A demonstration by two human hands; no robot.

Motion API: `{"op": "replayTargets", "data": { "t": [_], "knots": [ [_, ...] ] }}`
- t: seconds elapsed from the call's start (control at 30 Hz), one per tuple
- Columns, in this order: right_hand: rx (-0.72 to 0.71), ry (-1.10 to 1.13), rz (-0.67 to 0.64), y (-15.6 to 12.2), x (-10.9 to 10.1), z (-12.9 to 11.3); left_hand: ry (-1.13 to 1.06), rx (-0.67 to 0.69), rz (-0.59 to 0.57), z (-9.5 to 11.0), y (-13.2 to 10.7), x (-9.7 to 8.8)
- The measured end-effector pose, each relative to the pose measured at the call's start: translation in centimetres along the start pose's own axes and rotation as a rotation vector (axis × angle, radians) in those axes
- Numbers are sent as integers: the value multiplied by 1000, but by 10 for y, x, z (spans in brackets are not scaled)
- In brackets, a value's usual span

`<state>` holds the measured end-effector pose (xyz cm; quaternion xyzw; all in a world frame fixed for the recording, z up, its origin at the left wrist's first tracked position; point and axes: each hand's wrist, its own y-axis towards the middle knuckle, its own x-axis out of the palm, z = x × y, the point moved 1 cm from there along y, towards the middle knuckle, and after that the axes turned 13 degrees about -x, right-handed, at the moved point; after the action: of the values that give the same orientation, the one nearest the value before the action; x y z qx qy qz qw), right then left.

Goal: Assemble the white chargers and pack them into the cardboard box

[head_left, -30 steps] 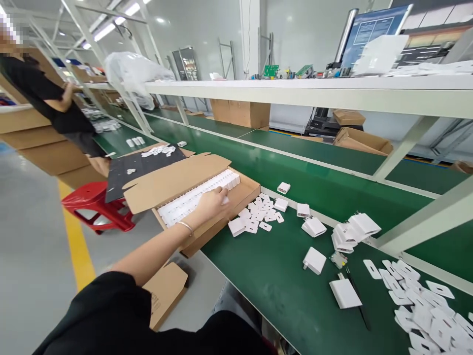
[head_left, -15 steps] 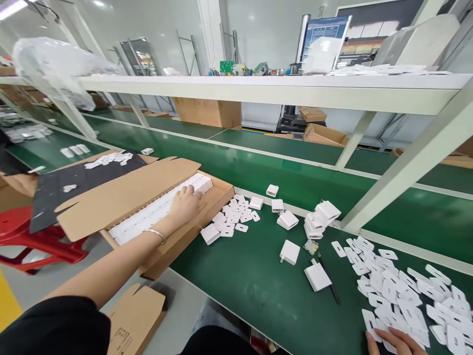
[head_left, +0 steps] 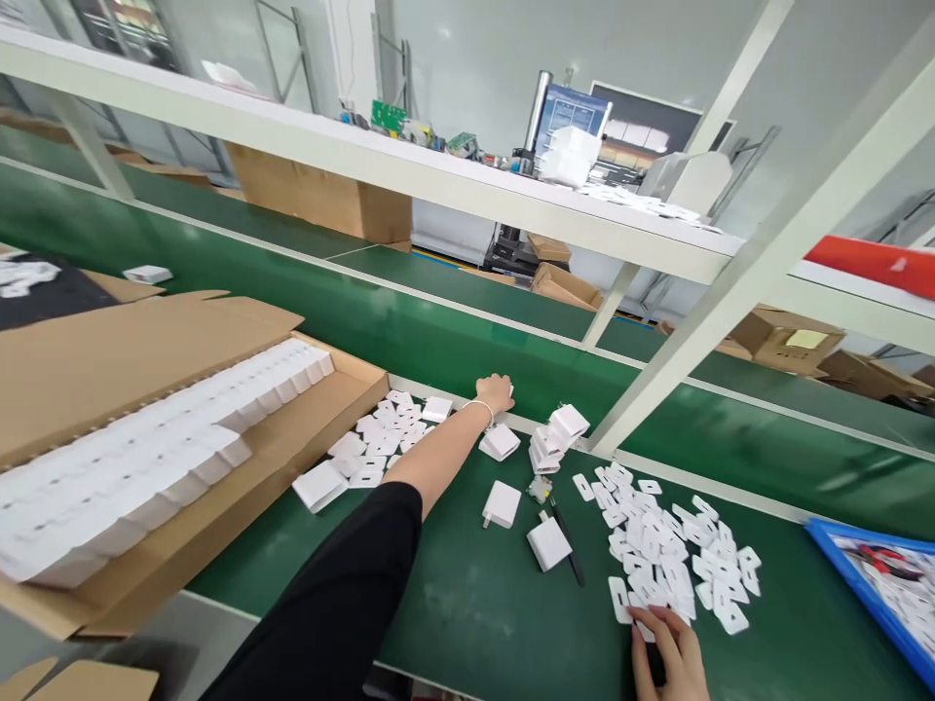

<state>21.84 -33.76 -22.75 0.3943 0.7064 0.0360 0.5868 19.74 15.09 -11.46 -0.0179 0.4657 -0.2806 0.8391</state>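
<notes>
1. The left hand [head_left: 495,391] reaches far forward over the green conveyor belt [head_left: 467,623], back of the hand up, with a thin pale bangle on the wrist.
2. Its fingers curl down at the belt's far edge over a small white plastic block [head_left: 509,389]. Only a sliver shows just beyond the knuckles, so I cannot tell whether they are clenched on it or merely resting there.
3. The right hand [head_left: 668,650] lies low and close to the body. Its fingers are stretched out flat and released, grasping nothing.
4. Its fingertips touch the near end of one flat white die-cut slip [head_left: 619,599]. The slip's long axis runs away from the fingers toward the far side of the belt.
5. Just beyond and to the right of those fingertips spreads the loose heap of white slips [head_left: 679,545] (the right hand is much the nearer to it).
6. Between the two hands lie loose white square charger bodies [head_left: 503,504] and a thin black pair of tweezers [head_left: 568,547]. Both are well apart from the left fingers and nearer the right ones.
7. Left of the left forearm stands an open brown cardboard carton [head_left: 241,506] with white chargers in tight rows.
8. A blue plastic tray [head_left: 840,560] sits far to the right of the right fingers.
</notes>
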Motion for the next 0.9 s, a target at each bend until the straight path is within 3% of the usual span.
{"op": "replayTargets", "data": {
  "t": [0.1, 0.2, 0.37, 0.4, 0.47, 0.53, 0.73, 0.9],
  "knots": [
    [44, -4, 21, 0, -6, -12, -228, 32, -55, 5, -4, 1],
    [90, 5, 48, 3, -12, -22, -500, 77, -147, 0, -19, -14],
    [102, 32, 103, 7, -19, -30, -866, 142, -378, -28, -76, -48],
    [116, 34, 117, 8, -19, -31, -969, 149, -436, -35, -91, -54],
    [167, 31, 147, 7, -20, -33, -1377, 99, -690, -49, -124, -62],
    [261, 43, 176, 7, -22, -35, -1579, 65, -875, -61, -156, -67],
    [589, 197, 258, 15, -35, -53, -1663, 34, -1108, -82, -218, -73],
    [520, 329, 332, 26, -34, -77, -1705, 28, -1219, -91, -242, -68]
  ]
}}
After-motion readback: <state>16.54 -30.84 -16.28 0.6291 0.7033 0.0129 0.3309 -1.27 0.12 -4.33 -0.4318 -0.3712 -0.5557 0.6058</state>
